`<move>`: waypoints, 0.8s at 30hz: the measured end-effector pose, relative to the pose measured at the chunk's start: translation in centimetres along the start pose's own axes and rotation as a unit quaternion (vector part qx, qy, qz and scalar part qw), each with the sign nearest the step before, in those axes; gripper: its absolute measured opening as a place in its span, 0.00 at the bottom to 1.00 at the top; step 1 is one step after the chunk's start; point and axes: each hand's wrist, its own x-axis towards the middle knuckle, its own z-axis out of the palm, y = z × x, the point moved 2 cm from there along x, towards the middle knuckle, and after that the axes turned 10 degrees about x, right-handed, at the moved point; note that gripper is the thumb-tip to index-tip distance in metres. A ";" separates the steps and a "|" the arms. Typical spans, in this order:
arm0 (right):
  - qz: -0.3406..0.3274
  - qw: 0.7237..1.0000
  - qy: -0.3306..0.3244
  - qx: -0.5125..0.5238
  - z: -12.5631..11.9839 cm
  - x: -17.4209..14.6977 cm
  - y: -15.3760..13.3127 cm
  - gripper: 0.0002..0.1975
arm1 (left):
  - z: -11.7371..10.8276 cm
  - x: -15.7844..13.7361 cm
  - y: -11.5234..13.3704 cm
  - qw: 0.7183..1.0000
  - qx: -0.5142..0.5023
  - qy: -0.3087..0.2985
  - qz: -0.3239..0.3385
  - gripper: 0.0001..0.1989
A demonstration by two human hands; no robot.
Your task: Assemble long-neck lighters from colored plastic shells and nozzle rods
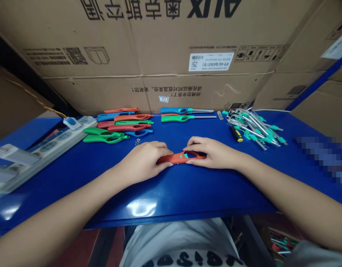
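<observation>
Both hands grip an orange-red lighter body point(176, 158) with a turquoise trigger part, low over the blue table. My left hand point(145, 159) is closed around its left end, thumb below and fingers above. On the other end, my right hand point(215, 152) pinches around the looped part. Whether a metal tube is fitted under the right hand is hidden. Beyond my left hand lie several lighter shells point(129, 124) in green, red, orange and blue. Lighters with silver tubes point(187, 118) rest straight ahead, beside the box.
A pile of metal tubes with turquoise parts point(256, 128) lies at the back right, with a black and yellow screwdriver point(236, 133) beside it. A white power strip point(54, 144) with plugs runs along the left. A large cardboard box point(159, 55) walls off the back of the blue table point(187, 196).
</observation>
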 end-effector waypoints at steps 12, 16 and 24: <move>0.013 1.000 -0.008 -0.026 -0.1 0.1 -0.2 0.20 | 0.0 -0.1 0.1 1.000 0.003 0.004 0.004 0.10; 0.022 1.000 -0.013 -0.005 0.0 0.1 -0.3 0.20 | 0.1 -0.1 0.2 1.000 0.014 -0.002 0.001 0.09; -0.007 0.985 -0.054 -0.163 -0.2 0.0 -0.6 0.23 | 0.7 0.0 1.3 0.991 0.130 0.007 0.034 0.10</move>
